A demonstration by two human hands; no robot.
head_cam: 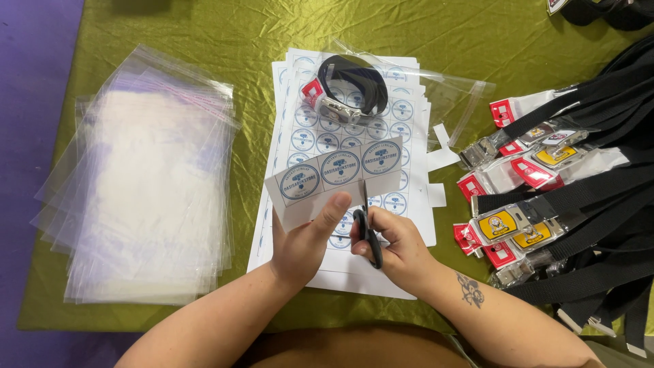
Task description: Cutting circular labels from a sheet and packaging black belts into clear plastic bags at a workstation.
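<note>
My left hand (305, 240) pinches a white paper strip (332, 178) that carries three round blue stickers, lifted above the table. My right hand (395, 240) grips black-handled scissors (368, 228), their blades pointing up into the strip's lower edge between two of the stickers. Under both hands lies a stack of white sticker sheets (320, 136) printed with rows of the same round stickers. A coiled black belt (349, 88) with a silver buckle and a red tag rests on the far end of the sheets, partly over a clear bag.
A thick pile of clear plastic bags (146, 184) lies at the left on the olive-green cloth (477, 34). Several black belts (579, 197) with metal buckles and red tags crowd the right side. Small white paper offcuts (441, 158) lie beside the sheets.
</note>
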